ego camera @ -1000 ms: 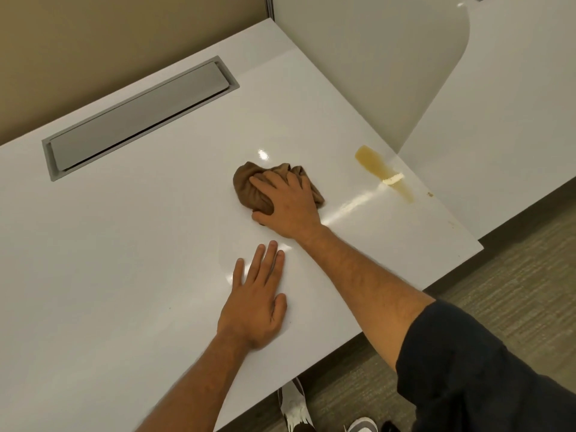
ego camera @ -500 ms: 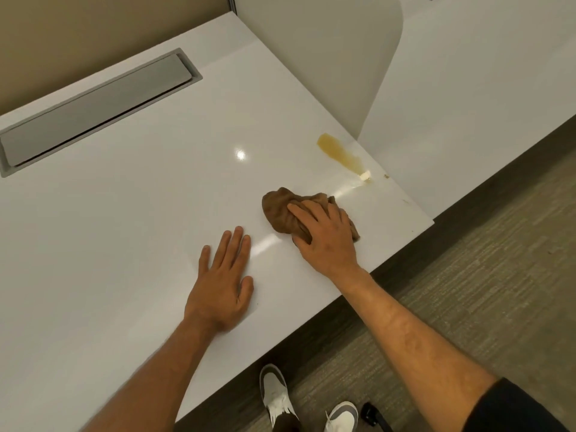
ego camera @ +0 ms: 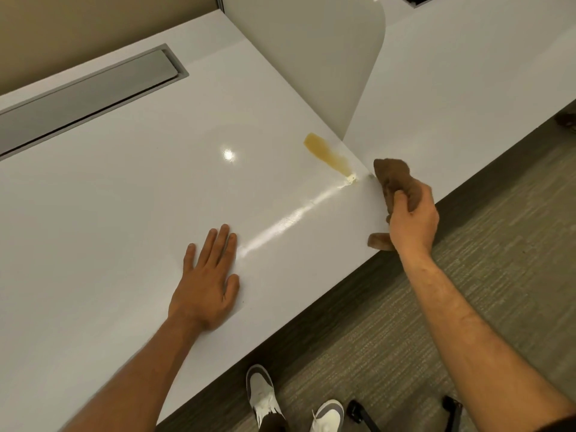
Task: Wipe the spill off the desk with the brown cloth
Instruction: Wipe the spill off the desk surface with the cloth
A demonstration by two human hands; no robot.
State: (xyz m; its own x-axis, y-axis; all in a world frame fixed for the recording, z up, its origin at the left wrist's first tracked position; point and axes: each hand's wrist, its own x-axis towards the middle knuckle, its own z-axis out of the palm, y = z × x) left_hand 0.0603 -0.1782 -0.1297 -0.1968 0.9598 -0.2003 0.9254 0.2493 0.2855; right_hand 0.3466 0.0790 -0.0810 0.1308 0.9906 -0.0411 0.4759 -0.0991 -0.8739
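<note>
Quick count: two hands, one brown cloth, one spill, two white desks side by side, two sneakers down on the floor.

The left hand (ego camera: 207, 283) is flat on the white desk (ego camera: 109, 213), palm down, fingers straight and held close together, not holding anything. The right hand (ego camera: 413, 221) has its fingers curled round the brown cloth (ego camera: 394, 179), which is bunched up at the right corner of the desk; one end sticks up past the fingers, and a smaller bit pokes out under the hand at the desk's front edge.

The spill (ego camera: 325, 154) is an amber-brown streak running diagonally along the desk's right edge, just left of the cloth and apart from it. A shiny wet-looking streak (ego camera: 290, 218) runs from the spill's lower end toward the left hand's fingertips.

Other stuff: a grey cable-tray lid (ego camera: 84, 98) set into the desk at the back left, a rounded divider panel (ego camera: 311, 57) between this desk and the neighbouring desk (ego camera: 467, 73), grey carpet (ego camera: 498, 244), and the sneakers (ego camera: 261, 391) below. Nothing sits between cloth and spill.
</note>
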